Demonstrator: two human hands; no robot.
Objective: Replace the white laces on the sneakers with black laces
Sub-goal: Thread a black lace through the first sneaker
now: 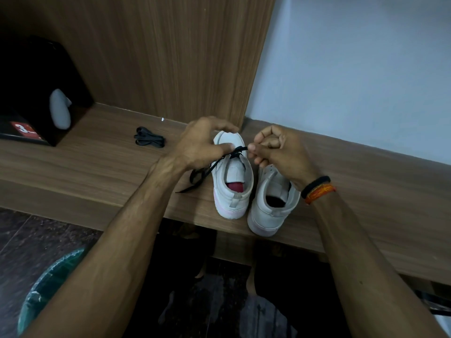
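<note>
Risk, as judged: the black flat lace (220,161) could slip back out of its eyelet if the right hand (275,148) eases its pinch, since only a short tip shows there. The long loose tail lying left of the shoe could snag or drag off the near edge of the wooden worktop (97,167).

Left white low-top sneaker (233,176): on the worktop, heel near, red insole, black lace crossing its far eyelets. Left hand (202,142) holds its toe end, fingers curled over it.

Right white low-top sneaker (273,203): just beside the first, heel overhanging the near edge; no lace visible.

Spare bundled black lace (149,139): far left, well apart.

Right hand grip: thumb and fingertips clamped on the lace tip.
</note>
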